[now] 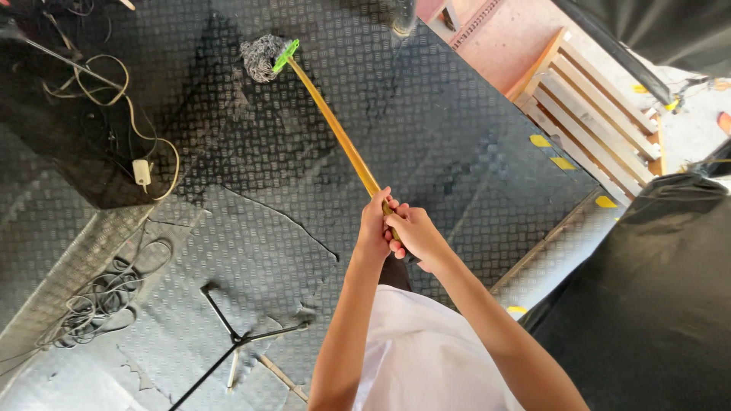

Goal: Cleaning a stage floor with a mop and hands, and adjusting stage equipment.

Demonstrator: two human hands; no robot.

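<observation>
Both of my hands grip the near end of a long yellow mop handle (335, 129). My left hand (375, 227) wraps the handle from the left. Just below it, my right hand (413, 232) closes around the handle's end. The handle runs up and to the left to a green clamp (285, 55) that holds a grey string mop head (260, 57). The mop head rests on the dark checker-plate floor (426, 129), where wet streaks show beside it.
A black box (68, 129) with beige cables and a white plug (142, 172) sits at the left. Coiled cables (99, 301) lie lower left. A black stand base (240, 339) spreads near my feet. Wooden steps (594, 114) descend at upper right; black cloth (647, 304) hangs at right.
</observation>
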